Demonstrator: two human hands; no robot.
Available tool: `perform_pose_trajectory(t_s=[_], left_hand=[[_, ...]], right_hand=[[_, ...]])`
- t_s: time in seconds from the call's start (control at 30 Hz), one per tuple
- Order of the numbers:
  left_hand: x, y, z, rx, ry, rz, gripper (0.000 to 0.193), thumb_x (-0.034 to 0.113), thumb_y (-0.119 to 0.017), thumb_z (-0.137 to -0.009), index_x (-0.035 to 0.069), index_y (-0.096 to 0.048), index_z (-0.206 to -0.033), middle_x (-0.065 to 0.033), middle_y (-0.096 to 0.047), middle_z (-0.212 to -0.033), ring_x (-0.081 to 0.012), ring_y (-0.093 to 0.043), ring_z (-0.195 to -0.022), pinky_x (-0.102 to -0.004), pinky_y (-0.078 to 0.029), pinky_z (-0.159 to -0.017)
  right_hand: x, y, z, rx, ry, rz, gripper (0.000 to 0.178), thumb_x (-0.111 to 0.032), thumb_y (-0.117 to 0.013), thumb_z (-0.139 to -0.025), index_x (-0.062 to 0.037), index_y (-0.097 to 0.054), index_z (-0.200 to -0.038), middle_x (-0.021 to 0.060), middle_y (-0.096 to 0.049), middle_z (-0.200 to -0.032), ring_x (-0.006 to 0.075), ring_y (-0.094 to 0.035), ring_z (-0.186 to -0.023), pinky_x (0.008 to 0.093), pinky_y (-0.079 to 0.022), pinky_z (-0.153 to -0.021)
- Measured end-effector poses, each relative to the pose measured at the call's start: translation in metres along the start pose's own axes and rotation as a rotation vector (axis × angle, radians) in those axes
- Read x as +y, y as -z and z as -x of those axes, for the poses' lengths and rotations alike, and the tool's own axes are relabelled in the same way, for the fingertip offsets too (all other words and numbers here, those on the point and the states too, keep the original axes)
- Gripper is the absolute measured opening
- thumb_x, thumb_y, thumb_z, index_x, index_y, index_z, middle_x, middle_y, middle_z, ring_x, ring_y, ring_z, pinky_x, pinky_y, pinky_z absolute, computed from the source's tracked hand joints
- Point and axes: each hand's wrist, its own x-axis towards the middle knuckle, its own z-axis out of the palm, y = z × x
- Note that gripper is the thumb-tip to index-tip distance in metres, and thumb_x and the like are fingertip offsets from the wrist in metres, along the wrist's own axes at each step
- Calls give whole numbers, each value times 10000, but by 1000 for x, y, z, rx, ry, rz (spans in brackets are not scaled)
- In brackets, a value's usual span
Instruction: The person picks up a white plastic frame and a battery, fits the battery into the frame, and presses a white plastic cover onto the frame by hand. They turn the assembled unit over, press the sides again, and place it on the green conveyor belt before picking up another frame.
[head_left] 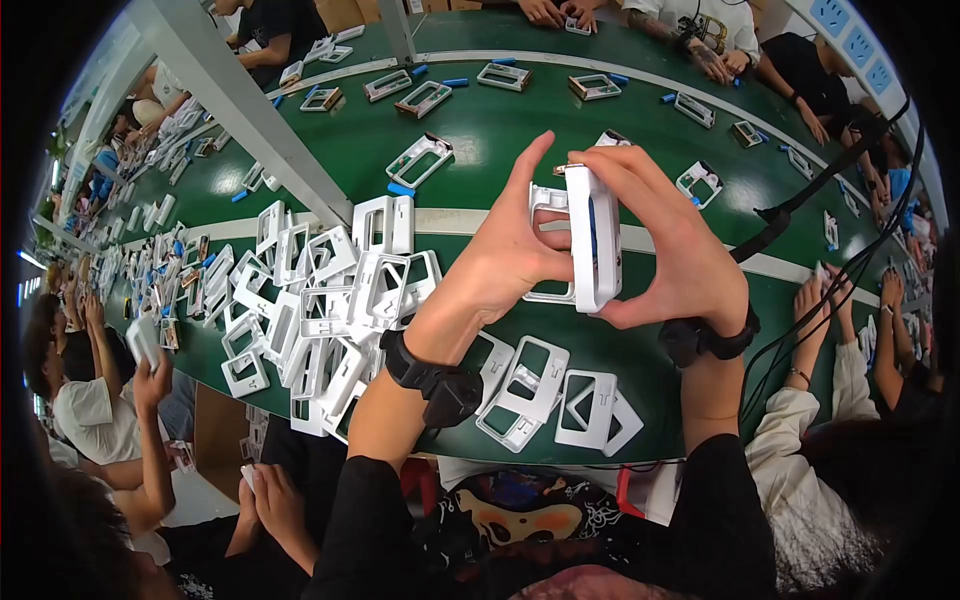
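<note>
Above the green table, my hands hold white plastic parts. My right hand grips a white plastic housing stood on edge, thumb at its bottom and fingers over its top. Something blue shows inside it. My left hand has its fingers curled through the opening of a white plastic frame pressed against the housing's left side; its thumb points up. Whether the two are joined, I cannot tell. Below my hands lie several loose white frames and flat white covers. Both wrists wear black bands.
A heap of white frames covers the table left of my left forearm. Beyond a pale rail, the green belt carries frames with circuit parts and blue cylinders. A grey post rises at left; black cables hang at right. Other people sit around.
</note>
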Motion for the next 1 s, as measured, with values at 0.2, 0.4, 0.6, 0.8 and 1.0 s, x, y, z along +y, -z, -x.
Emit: perform_pose_trajectory(t_s=[0.2,0.4,0.6,0.8,1.0], left_hand=[[2,-6,0,-5,-94,-47,1213,-139,-723,-637,136,22,-1554,-210,-572,-1234,-274,-655,-1071,-392,-552,-864],[6,-10,1,13,-147,-36,1193,-144,-714,-631,120,-1,-1551,-181,-568,-1232,-247,-630,-1108,-379,-549,-864],[7,-12,4,11,-130,64,1037,-118,-708,-653,77,-173,-1519,-134,-568,-1212,-210,-630,-1061,-357,-546,-870],[6,-7,2,-9,-66,72,801,-106,-685,-693,31,-368,-1415,-102,-585,-1176,-181,-633,-1028,-335,-544,-877],[3,-4,2,-39,-73,130,645,-102,-638,-758,27,-432,-1355,-75,-609,-1117,-166,-636,-1004,-323,-546,-875]], right_hand=[[-1,0,0,15,-3,30,995,-131,-807,-490,-29,-436,-1408,168,-466,-1335,358,-477,-1241,419,-410,-1024],[-11,-6,-3,43,-17,59,979,-99,-802,-496,-30,-438,-1403,169,-452,-1337,356,-486,-1231,407,-430,-1005],[-20,-9,-3,88,-26,133,958,-65,-796,-504,-31,-444,-1394,170,-447,-1335,352,-493,-1224,402,-444,-993],[-14,-9,-4,78,-38,139,963,-78,-794,-498,-30,-444,-1393,167,-455,-1327,353,-497,-1216,407,-441,-994],[-11,-7,-6,118,-2,138,981,-117,-786,-486,-21,-438,-1398,172,-466,-1323,357,-499,-1209,410,-430,-1003]])
